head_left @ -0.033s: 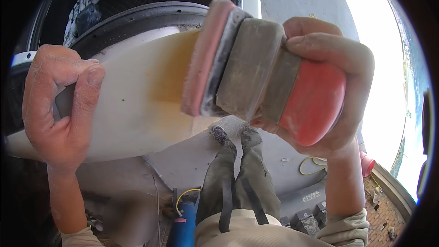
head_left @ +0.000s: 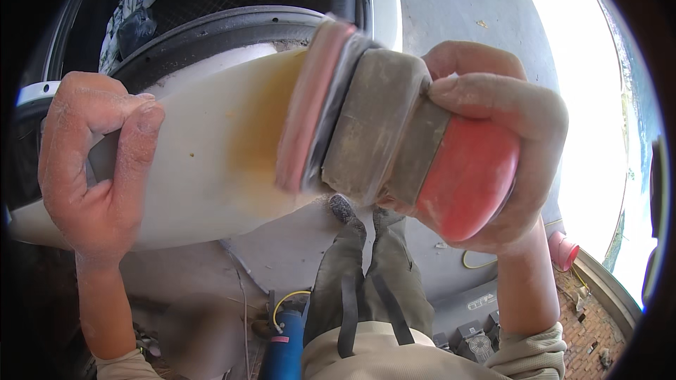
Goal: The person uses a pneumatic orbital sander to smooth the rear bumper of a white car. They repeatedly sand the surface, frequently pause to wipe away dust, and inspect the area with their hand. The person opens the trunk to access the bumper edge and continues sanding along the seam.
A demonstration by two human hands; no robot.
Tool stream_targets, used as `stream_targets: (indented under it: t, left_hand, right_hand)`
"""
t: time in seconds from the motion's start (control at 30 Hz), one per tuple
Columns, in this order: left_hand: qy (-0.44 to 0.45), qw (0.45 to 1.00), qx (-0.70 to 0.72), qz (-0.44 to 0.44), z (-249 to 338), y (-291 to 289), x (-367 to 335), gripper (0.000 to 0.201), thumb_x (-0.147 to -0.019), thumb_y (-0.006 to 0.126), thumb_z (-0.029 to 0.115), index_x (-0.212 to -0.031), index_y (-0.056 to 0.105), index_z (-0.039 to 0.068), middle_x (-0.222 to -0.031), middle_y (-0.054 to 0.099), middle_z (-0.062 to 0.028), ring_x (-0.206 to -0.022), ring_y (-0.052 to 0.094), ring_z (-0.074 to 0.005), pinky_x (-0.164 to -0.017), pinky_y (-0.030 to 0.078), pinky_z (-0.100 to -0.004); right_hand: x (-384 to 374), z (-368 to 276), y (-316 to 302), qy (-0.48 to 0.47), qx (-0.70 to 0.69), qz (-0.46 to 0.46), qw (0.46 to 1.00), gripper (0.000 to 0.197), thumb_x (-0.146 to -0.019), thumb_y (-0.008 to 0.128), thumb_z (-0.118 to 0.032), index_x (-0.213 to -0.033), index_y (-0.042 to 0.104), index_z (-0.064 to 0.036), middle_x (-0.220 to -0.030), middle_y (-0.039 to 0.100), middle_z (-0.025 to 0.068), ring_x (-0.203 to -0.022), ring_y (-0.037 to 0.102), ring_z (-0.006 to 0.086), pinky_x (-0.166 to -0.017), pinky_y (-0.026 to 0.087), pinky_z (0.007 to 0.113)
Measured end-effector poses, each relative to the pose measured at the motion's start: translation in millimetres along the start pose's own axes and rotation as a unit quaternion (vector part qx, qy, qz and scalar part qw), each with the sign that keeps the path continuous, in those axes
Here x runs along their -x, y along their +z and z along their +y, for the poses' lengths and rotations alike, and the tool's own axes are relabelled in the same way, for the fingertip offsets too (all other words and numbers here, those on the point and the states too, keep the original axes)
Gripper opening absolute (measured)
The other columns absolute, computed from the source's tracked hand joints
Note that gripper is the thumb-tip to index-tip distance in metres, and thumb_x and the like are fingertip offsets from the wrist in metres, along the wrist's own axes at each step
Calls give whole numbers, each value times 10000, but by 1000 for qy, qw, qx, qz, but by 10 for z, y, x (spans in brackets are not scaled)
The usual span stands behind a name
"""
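Observation:
My right hand (head_left: pixel 507 105) is wrapped round a sander (head_left: pixel 373 127) with a red cap, a dusty grey body and a pink pad at its left end. The pad stands on edge, over the right end of a pale curved panel (head_left: pixel 190 190); I cannot tell whether it presses on it. A yellow-brown patch (head_left: pixel 262 127) shows on the panel just left of the pad. Over the panel's left part, my left hand (head_left: pixel 98 162) is dusted white, its thumb and forefinger tips pressed together. Whatever lies between those tips, if anything, cannot be made out.
Behind the panel curves a dark, dusty rim (head_left: pixel 225 24). A blue cylinder (head_left: pixel 283 345) with a yellow hose stands beside my legs (head_left: pixel 334 267). Dark blocky objects (head_left: pixel 473 341) lie at the lower right, with a red cylindrical object (head_left: pixel 563 251) beyond them.
My right hand and the sander have shifted a little down and to the left. The left hand has drifted slightly right, its fingertips still together.

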State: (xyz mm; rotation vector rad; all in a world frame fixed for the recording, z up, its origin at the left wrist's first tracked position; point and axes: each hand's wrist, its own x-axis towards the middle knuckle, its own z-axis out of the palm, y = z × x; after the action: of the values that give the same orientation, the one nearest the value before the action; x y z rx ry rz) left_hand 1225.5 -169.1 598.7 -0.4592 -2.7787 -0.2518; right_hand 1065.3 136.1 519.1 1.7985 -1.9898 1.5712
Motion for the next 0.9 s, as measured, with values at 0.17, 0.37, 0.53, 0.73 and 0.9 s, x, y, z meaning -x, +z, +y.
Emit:
stream_targets:
  t: [0.17, 0.37, 0.53, 0.73, 0.9]
  left_hand:
    - [-59, 996, 51, 40, 48, 115, -8, 101, -918, 758, -7, -916, 673, 47, -866, 643, -67, -798, 603, -161, -701, 476, -283]
    - [-118, 958, 213, 150, 343, 2, -281, 53, -959, 733, 64, -989, 702, 33, -990, 644, -36, -875, 571, -122, -784, 471, -269]
    - [-14, 866, 499, -20, 1285, -705, -98, 130, -1014, 674, 202, -1073, 682, 87, -1047, 572, -29, -946, 503, -139, -856, 401, -283]
    - [-72, 866, 493, 40, 1986, -705, 60, 144, -1003, 684, 213, -1069, 681, 85, -1037, 582, -33, -945, 520, -153, -862, 423, -306]
    - [-95, 865, 483, 95, 2148, -653, 49, 157, -994, 691, 222, -1066, 679, 82, -1029, 591, -37, -944, 533, -165, -868, 442, -326]
  right_hand:
    - [213, -445, 436, 65, 10, 59, 996, 646, -732, 899, -96, -1281, 559, -118, -1250, 572, 208, -971, 698, 264, -718, 617, 339]
    - [522, -874, 683, 109, 87, -41, 989, 530, -799, 726, -96, -1299, 571, -173, -1257, 585, 100, -950, 682, 268, -797, 589, 385]
    - [1281, -965, 400, 144, -51, -109, 982, 836, -573, 939, -111, -1302, 531, -124, -1208, 707, 109, -933, 739, 307, -769, 613, 399]
    - [2145, -1097, 53, 234, -9, -67, 970, 842, -559, 996, -132, -1239, 500, -103, -1144, 725, 194, -953, 754, 349, -810, 620, 428]
    - [2510, -993, -83, 335, 5, 8, 942, 796, -557, 953, -67, -1214, 505, -93, -1160, 700, 219, -1059, 716, 357, -919, 581, 445]
